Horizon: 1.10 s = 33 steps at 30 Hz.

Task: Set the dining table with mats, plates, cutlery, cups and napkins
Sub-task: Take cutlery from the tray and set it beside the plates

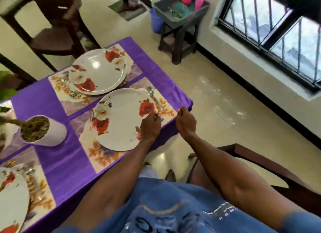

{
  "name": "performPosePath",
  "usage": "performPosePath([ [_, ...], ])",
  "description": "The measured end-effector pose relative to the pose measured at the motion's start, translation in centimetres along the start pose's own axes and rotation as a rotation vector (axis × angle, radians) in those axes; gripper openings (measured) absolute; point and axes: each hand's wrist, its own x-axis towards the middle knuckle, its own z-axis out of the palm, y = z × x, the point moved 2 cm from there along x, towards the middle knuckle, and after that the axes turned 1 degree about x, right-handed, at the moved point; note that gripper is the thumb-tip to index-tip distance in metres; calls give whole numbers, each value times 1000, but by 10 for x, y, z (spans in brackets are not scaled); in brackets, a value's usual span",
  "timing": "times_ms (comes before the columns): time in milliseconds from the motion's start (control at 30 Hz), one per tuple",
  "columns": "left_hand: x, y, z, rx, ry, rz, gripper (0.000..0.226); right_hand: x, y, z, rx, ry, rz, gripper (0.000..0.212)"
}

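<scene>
Near plate (119,118) centred on its floral mat (102,156), at the desk (69,173) edge under a purple cloth. Spoon (152,97) just beside the plate's far rim. Left hand (150,126) over the plate's right rim, fingers curled, pinching something small, unclear what. Right hand (185,122) at the mat's corner, fingers curled; grip not clear. Second plate (98,72) beyond. Plant pot (45,131) to the left.

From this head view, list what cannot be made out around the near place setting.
- Head view: left hand covers the near floral plate's right rim; what its fingers pinch is unclear.
- Right hand: fingertips curled, contents too small to tell.
- Silver spoon: handle end hidden by left hand.
- Grey bin contents: blurred.
- Bottom-left floral plate: cut by frame edge.
</scene>
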Motion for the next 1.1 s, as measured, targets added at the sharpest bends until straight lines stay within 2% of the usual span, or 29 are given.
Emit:
performPosePath([
  [200, 58, 44, 39, -16, 1, 49, 26, 68, 14, -12, 61, 70, 63, 20],
  [433, 125, 90, 77, 48, -46, 2, 26, 146, 29, -33, 10, 61, 92, 20],
  [733, 187, 134, 134, 102, -115, 72, 19, 237, 41, -45, -123, -68, 67, 19],
  [933, 258, 178, 198, 162, -133, 8, 18, 335, 67, -50, -115, -169, 108, 19],
  [1100, 313, 235, 267, 251, -208, -25, 17, 443, 95, -90, -135, -204, 132, 21],
])
